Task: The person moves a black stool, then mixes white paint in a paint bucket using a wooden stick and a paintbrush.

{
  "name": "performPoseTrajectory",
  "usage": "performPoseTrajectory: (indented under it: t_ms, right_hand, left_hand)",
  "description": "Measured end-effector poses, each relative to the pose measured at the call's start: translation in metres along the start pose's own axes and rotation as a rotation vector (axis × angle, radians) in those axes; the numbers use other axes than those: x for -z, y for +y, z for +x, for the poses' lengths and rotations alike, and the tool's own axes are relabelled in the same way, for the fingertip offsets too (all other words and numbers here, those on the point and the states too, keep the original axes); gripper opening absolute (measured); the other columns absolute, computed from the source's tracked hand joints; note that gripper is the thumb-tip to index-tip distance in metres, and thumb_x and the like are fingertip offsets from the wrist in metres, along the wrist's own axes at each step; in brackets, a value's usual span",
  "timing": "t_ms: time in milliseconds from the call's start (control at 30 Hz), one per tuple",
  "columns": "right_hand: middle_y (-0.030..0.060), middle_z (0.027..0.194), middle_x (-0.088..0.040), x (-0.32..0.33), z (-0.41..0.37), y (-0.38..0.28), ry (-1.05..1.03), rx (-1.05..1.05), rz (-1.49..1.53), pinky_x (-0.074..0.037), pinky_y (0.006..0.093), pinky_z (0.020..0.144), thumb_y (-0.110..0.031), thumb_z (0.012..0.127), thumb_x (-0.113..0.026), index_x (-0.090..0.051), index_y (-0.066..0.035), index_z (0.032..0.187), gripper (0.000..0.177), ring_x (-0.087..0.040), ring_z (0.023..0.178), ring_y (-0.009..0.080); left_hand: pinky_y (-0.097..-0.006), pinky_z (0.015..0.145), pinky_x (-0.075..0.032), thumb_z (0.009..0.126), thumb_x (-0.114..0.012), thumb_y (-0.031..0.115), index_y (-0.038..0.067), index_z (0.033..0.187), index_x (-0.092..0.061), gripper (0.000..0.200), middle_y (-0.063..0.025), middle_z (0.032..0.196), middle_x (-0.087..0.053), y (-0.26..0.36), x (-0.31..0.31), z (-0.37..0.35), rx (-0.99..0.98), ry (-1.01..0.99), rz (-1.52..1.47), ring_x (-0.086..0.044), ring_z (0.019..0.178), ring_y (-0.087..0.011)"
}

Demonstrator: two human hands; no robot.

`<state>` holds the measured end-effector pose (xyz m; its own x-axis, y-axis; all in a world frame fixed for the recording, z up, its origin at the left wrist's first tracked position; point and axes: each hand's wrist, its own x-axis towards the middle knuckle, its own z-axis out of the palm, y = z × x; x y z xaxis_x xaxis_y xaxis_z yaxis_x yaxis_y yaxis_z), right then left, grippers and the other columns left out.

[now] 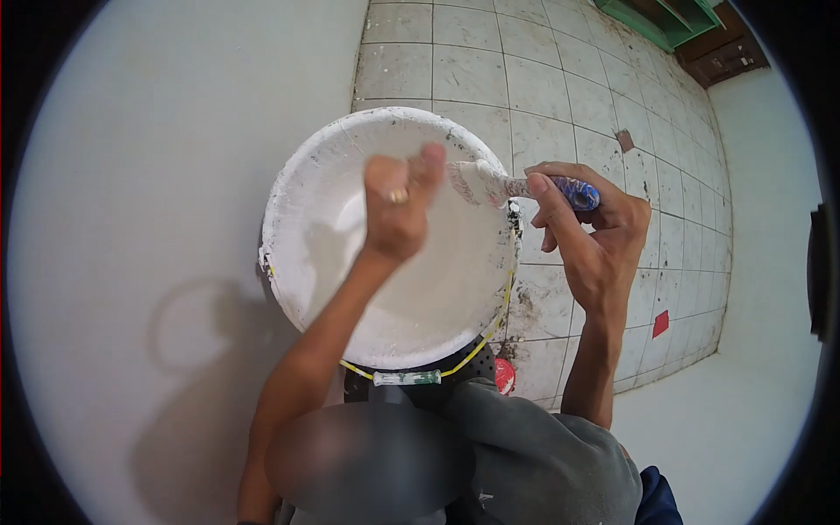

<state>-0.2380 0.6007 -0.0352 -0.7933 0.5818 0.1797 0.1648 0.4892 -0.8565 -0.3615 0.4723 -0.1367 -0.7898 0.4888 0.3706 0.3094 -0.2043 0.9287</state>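
A white bucket (289, 179) with paint-crusted walls stands before me, a pale layer of paint inside. My right hand (595, 232), at its right rim, is closed round the handle of a paintbrush (573, 192). The handle is blue-patterned, and the paint-coated brush head points left over the rim. Above the bucket's opening, my left hand (398, 206) is blurred, its fingers curled and one digit sticking up near the brush tip. Whether anything is inside those fingers is hidden. The bucket's wire handle hangs toward me with a paint-smeared grip (407, 378).
A pale wall (175, 131) rises close on the left. Dirty white floor tiles (542, 83) stretch beyond the bucket and to the right. A red round object (505, 376) lies by my knee, a red scrap (661, 324) farther right. Green shelving (665, 22) stands at the far end.
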Motion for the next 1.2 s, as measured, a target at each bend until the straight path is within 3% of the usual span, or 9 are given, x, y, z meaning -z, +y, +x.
performPoseTrajectory:
  t_ms: [167, 300, 433, 633, 700, 767, 1000, 1167, 1200]
  right_hand:
    - [0.0067, 0.06, -0.062, 0.002, 0.002, 0.001, 0.015, -0.005, 0.003, -0.044, 0.0215, 0.05, -0.01, 0.08, -0.067, -0.068, 0.003, 0.084, 0.014, -0.055, 0.054, 0.0079]
    - [0.0071, 0.061, -0.063, 0.002, 0.001, 0.003, 0.033, 0.01, -0.004, -0.044, 0.0212, 0.049, -0.011, 0.081, -0.067, -0.069, 0.003, 0.085, 0.014, -0.055, 0.053, 0.008]
    - [0.0058, 0.059, -0.061, 0.001, 0.0, 0.009, 0.026, 0.07, -0.015, -0.043, 0.0206, 0.043, -0.015, 0.082, -0.068, -0.07, 0.002, 0.086, 0.018, -0.056, 0.05, 0.0088]
    - [0.0052, 0.058, -0.061, -0.001, -0.001, 0.006, 0.027, 0.065, 0.02, -0.042, 0.0205, 0.041, -0.016, 0.083, -0.068, -0.07, 0.002, 0.087, 0.019, -0.056, 0.049, 0.0092]
    - [0.0053, 0.059, -0.061, -0.002, 0.0, 0.007, 0.032, 0.071, 0.026, -0.042, 0.0205, 0.041, -0.015, 0.083, -0.068, -0.07, 0.003, 0.087, 0.019, -0.056, 0.049, 0.0091]
    - [0.0053, 0.059, -0.061, -0.002, 0.001, 0.009, 0.035, 0.071, 0.017, -0.042, 0.0205, 0.042, -0.015, 0.083, -0.068, -0.07, 0.003, 0.087, 0.018, -0.056, 0.05, 0.0089]
    - [0.0077, 0.062, -0.063, -0.008, 0.005, 0.002, 0.03, -0.007, 0.073, -0.044, 0.0207, 0.05, -0.009, 0.08, -0.068, -0.069, 0.003, 0.085, 0.014, -0.055, 0.054, 0.007]
    - [0.0078, 0.061, -0.063, -0.009, 0.004, 0.0, -0.013, -0.002, 0.068, -0.043, 0.0207, 0.049, -0.01, 0.08, -0.068, -0.069, 0.003, 0.086, 0.014, -0.056, 0.054, 0.0068]
    - [0.0078, 0.061, -0.063, -0.009, 0.004, -0.001, -0.015, -0.007, 0.063, -0.043, 0.0208, 0.049, -0.01, 0.08, -0.068, -0.069, 0.003, 0.086, 0.015, -0.056, 0.054, 0.0068]
  left_hand:
    - [-0.0337, 0.043, -0.026, 0.094, -0.049, 0.02, 0.004, 0.061, -0.05, 0.037, -0.0053, 0.051, -0.043, 0.046, 0.004, -0.072, 0.159, -0.132, -0.111, -0.034, 0.041, -0.0173]
    - [-0.0278, 0.044, -0.022, 0.099, -0.045, 0.021, 0.011, 0.062, -0.031, 0.041, 0.0037, 0.054, -0.027, 0.056, 0.048, -0.089, 0.383, 0.144, -0.31, -0.025, 0.048, -0.0067]
    - [-0.0248, 0.045, -0.018, 0.1, -0.044, 0.024, 0.016, 0.059, -0.026, 0.045, 0.0066, 0.053, -0.023, 0.033, 0.079, -0.035, 0.191, 0.25, -0.156, -0.021, 0.047, -0.006]
    - [-0.0289, 0.042, -0.015, 0.097, -0.05, 0.024, 0.009, 0.052, -0.038, 0.048, 0.0057, 0.048, -0.028, -0.002, 0.024, 0.021, 0.053, 0.175, -0.238, -0.023, 0.044, -0.0058]
    - [-0.031, 0.041, -0.019, 0.095, -0.052, 0.025, 0.005, 0.054, -0.044, 0.046, 0.001, 0.047, -0.033, 0.004, 0.004, 0.005, -0.051, 0.086, 0.051, -0.027, 0.041, -0.0095]
    - [-0.0277, 0.044, -0.022, 0.098, -0.046, 0.02, 0.008, 0.058, -0.033, 0.044, 0.003, 0.052, -0.027, 0.013, -0.01, -0.023, 0.136, 0.024, -0.156, -0.023, 0.046, -0.0072]
    - [-0.0264, 0.042, -0.02, 0.098, -0.043, 0.015, 0.011, 0.064, -0.032, 0.036, 0.0026, 0.052, -0.028, 0.054, 0.045, -0.102, 0.219, 0.028, -0.153, -0.023, 0.043, -0.0073]
    - [-0.0255, 0.043, -0.018, 0.099, -0.043, 0.018, 0.013, 0.058, -0.028, 0.044, 0.0061, 0.052, -0.024, 0.046, 0.083, -0.042, 0.258, 0.341, -0.081, -0.021, 0.045, -0.0059]
    - [-0.026, 0.044, -0.018, 0.099, -0.044, 0.018, 0.013, 0.058, -0.028, 0.044, 0.0065, 0.052, -0.023, 0.037, 0.085, -0.024, 0.195, 0.245, -0.133, -0.02, 0.046, -0.0062]
